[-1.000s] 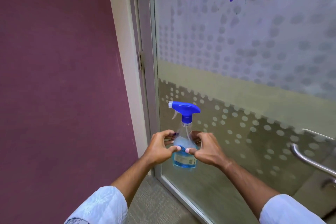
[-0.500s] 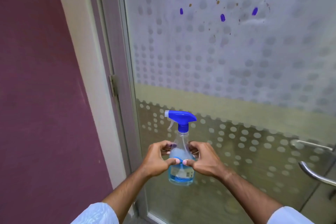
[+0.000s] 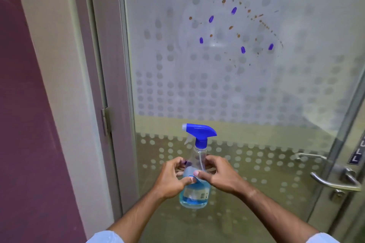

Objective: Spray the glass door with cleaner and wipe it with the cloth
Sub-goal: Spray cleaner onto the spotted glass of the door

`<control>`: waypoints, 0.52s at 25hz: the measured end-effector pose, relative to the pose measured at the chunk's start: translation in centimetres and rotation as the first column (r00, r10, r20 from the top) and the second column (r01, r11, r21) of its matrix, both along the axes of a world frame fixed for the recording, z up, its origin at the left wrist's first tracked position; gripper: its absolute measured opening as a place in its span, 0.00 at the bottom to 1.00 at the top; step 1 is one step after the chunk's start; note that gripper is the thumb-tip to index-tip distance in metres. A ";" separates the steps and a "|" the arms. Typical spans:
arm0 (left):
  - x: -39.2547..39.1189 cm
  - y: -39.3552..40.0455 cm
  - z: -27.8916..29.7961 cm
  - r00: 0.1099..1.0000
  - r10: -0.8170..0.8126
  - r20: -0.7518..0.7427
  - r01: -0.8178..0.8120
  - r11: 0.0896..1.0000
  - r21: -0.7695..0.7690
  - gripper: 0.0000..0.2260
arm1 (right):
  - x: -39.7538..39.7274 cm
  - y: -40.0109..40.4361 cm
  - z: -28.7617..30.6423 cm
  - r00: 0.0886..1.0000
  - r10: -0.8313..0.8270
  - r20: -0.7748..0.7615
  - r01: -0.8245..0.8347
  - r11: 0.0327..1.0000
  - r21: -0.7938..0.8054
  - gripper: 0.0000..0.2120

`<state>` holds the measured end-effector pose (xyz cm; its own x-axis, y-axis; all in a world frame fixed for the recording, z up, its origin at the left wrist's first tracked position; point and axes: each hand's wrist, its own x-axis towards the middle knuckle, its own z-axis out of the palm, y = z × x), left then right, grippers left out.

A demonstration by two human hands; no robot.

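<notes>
Where fingers wrap it — spray bottle (image 3: 194, 193) midsection hidden.

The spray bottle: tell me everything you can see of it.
The spray bottle has a clear plastic body with a blue trigger head and a whitish nozzle tip pointing left. A thin dip tube runs down inside. Blue liquid fills only its lower part, and a pale label wraps the body. It stands upright in mid-air before the glass door, below the purple and brown marks. The left hand and right hand grip its body from either side, thumbs meeting on the near face.
</notes>
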<state>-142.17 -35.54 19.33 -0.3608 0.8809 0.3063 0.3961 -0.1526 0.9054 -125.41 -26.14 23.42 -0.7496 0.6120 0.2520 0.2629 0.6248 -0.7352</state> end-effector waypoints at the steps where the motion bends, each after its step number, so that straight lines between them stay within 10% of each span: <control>1: -0.1 0.2 0.3 1.000 -0.015 0.015 0.015 1.000 0.006 0.18 | -0.3 -0.3 0.8 1.000 -0.008 -0.023 0.007 1.000 -0.029 0.20; 13: 1.3 1.9 6.0 0.973 -0.231 0.011 0.230 0.973 0.024 0.20 | -1.7 -1.1 11.4 0.859 0.009 -0.511 -0.256 0.873 -0.415 0.10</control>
<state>-140.89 -33.65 25.34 -0.1530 0.9337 0.3236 0.3353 -0.2590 0.9058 -127.10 -27.20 34.81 -0.6893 0.6504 0.3191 -0.2596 0.1895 -0.9469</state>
